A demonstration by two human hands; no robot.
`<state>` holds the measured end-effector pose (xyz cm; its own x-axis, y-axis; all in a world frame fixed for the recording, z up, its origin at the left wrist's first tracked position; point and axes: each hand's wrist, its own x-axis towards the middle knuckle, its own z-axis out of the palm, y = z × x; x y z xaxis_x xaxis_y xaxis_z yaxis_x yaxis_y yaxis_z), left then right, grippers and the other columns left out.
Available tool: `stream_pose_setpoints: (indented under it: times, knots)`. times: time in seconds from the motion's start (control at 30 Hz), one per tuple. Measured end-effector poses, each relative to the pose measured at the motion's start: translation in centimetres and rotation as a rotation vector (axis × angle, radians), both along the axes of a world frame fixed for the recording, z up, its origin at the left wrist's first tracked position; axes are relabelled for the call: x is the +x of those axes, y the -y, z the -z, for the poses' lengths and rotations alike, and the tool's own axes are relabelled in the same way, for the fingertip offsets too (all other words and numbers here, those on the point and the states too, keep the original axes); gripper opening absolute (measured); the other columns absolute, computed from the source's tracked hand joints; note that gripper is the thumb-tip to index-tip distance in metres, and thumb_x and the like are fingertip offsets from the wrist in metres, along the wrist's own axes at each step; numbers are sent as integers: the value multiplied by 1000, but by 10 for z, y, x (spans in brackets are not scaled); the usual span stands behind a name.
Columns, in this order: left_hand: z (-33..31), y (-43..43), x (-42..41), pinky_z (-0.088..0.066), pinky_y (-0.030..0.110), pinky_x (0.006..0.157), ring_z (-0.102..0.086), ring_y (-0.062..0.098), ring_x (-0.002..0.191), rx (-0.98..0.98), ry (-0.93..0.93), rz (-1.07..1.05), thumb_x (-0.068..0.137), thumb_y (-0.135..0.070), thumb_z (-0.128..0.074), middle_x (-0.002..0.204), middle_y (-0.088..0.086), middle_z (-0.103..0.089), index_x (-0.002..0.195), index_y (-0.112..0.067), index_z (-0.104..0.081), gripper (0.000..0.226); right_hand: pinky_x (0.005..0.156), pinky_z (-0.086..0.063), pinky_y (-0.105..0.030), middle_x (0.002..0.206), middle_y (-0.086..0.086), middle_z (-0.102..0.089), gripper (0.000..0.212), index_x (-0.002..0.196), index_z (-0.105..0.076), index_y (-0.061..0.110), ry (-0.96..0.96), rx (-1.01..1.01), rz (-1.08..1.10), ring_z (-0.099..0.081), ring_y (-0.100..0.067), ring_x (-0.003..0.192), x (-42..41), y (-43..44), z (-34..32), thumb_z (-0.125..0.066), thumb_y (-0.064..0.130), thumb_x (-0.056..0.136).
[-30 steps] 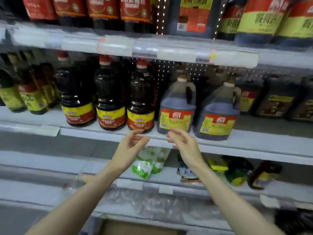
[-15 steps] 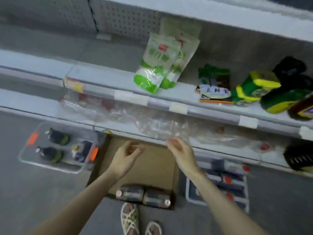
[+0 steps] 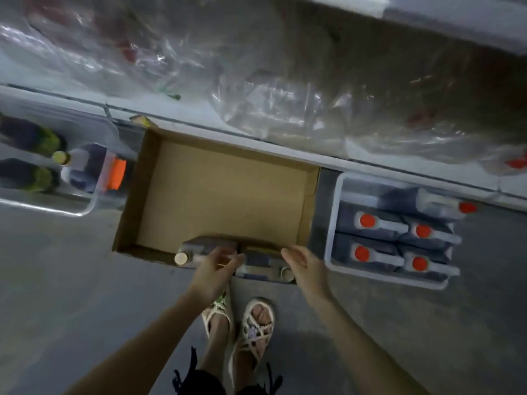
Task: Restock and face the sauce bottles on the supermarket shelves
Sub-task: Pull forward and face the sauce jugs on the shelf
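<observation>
Grey floor [image 3: 71, 280] carries a cardboard box [image 3: 222, 189] with two sauce jugs [image 3: 199, 248] at its six o'clock wall, where my left hand [image 3: 216, 269] and right hand [image 3: 302, 266] hover loose-fingered, holding nothing: fetching stock, I judge, and next each must close round a jug.

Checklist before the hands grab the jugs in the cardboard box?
1. Stock in open brown cardboard box: ok, dark plastic left jug and right jug at its near wall.
2. Free left hand: ok, open above the left jug; contact cannot tell.
3. Free right hand: ok, open beside the right jug.
4. Caps on: left jug's beige cap ok; right jug's cannot tell, blurred.
5. Box clear of sandalled feet: ok.
</observation>
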<state>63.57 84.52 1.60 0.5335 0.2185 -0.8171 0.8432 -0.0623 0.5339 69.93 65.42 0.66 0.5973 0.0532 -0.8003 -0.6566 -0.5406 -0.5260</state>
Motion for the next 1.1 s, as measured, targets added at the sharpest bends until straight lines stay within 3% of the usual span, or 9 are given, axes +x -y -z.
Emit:
stream_pose_setpoints:
  times: [0.1, 0.13, 0.3, 0.43, 0.53, 0.67, 0.8, 0.93, 1.1]
  knots:
    - [11, 6, -8, -50, 36, 76, -64, 19, 87, 10, -24, 30, 86, -44, -65, 86, -7, -66, 92, -29, -60, 17, 86, -44, -21, 117, 0, -58, 49, 133, -51, 9, 12, -55, 44, -55, -18, 115, -10, 10, 10, -62, 33, 92]
    - [53, 15, -19, -49, 37, 79, -64, 18, 90, 3, -55, 73, 86, -46, -64, 87, -9, -66, 92, -30, -59, 18, 89, -43, -24, 124, -2, -58, 54, 138, -47, 10, -30, -61, 53, -54, -16, 116, -29, 17, 53, -61, 36, 92]
    - [85, 22, -17, -44, 29, 78, -61, 15, 96, 65, -54, 176, 90, -44, -60, 93, -10, -63, 110, -25, -59, 27, 79, -41, -12, 129, -2, -54, 64, 146, -36, 15, -40, -88, 146, -51, -12, 108, -53, 23, 85, -61, 36, 92]
    - [110, 25, -7, -40, 23, 77, -55, 12, 102, 64, -58, 263, 92, -44, -57, 108, -5, -59, 122, -22, -57, 37, 94, -39, -26, 140, -7, -49, 60, 147, -35, 20, -49, -82, 164, -48, -21, 123, -66, 24, 116, -56, 38, 93]
    - [117, 27, -3, -39, 17, 72, -54, 11, 104, 76, -26, 358, 93, -43, -55, 111, -6, -58, 125, -21, -57, 39, 95, -36, -23, 144, -7, -47, 60, 148, -31, 19, -11, -55, 188, -46, -17, 125, -74, 23, 124, -54, 34, 95]
    - [118, 30, 2, -36, 21, 82, -49, 8, 101, 93, 0, 474, 94, -41, -52, 112, -6, -56, 126, -19, -57, 39, 100, -34, -24, 146, -4, -44, 58, 148, -32, 22, 28, -32, 223, -43, -13, 128, -77, 23, 129, -54, 34, 95]
    - [117, 32, 15, -38, 23, 80, -55, 15, 106, 114, 38, 620, 95, -37, -54, 122, 2, -60, 124, -15, -60, 37, 101, -36, -24, 142, -5, -49, 59, 147, -35, 21, 81, -36, 241, -46, -18, 129, -68, 20, 134, -55, 37, 94]
    - [117, 28, 40, -39, 27, 85, -57, 24, 106, 116, 83, 727, 97, -30, -53, 116, 14, -63, 117, -5, -64, 34, 102, -42, -29, 134, -4, -55, 57, 145, -37, 21, 104, 20, 270, -52, -16, 122, -49, 15, 137, -55, 37, 94]
    - [139, 22, 62, -27, 38, 104, -31, 26, 129, 253, 20, 975, 95, -51, -45, 140, 6, -39, 132, -17, -51, 50, 95, -49, -34, 106, 10, -61, 37, 127, -49, 25, 115, 63, 276, -59, -7, 101, -24, 11, 149, -58, 36, 93]
